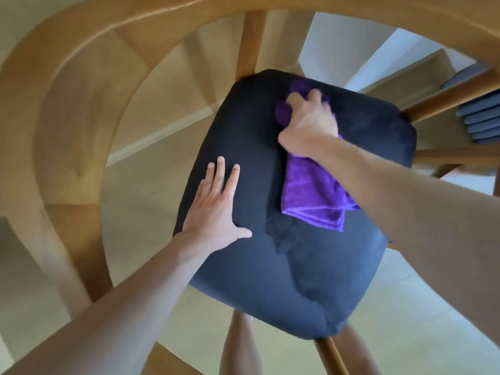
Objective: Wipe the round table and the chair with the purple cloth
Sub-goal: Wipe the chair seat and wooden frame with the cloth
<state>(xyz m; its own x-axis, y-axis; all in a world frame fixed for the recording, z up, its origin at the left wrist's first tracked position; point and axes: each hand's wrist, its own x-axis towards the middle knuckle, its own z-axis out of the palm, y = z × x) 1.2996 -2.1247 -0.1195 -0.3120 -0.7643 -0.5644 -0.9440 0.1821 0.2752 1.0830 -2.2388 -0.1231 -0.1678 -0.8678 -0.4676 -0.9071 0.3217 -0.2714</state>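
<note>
On the dark padded seat point(284, 253) of the chair, head view: purple cloth point(313, 196), soft, light, limp microfibre, folded, lay flat toward the seat's far right. Likely to bunch and drag on the upholstery; best taken in a gathered fistful at one end. Right hand point(311, 123), its grip clamped on the cloth's bunched far end, pressed it to the seat; the loose folded end trailed back beneath the wrist. Left hand point(216, 209), grip apart, fingers spread, lay flat on the seat's left edge, holding nothing, well clear of the cloth. Curved wooden frame point(81, 90) surrounded the seat.
</note>
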